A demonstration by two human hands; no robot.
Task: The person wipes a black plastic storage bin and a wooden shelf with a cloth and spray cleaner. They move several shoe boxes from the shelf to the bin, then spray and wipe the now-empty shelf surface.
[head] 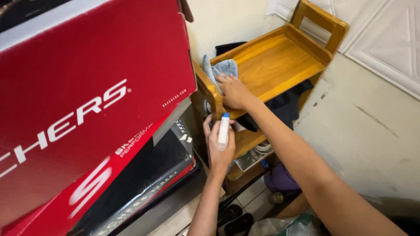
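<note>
My right hand (234,91) presses a light blue cloth (224,69) onto the top board of a wooden shoe rack (280,61), at its left end. Its fingers lie flat over the cloth. My left hand (218,146) is lower, in front of the rack's left side post, and grips a small white bottle with a blue cap (224,130) held upright. Dark fabric (284,107) lies on the shelf below the top board.
Stacked red and black shoe boxes (87,109) fill the left side, close to the rack. A cream wall (367,118) stands to the right. Shoes and sandals (232,220) and a purple item (280,180) sit on the tiled floor under the rack.
</note>
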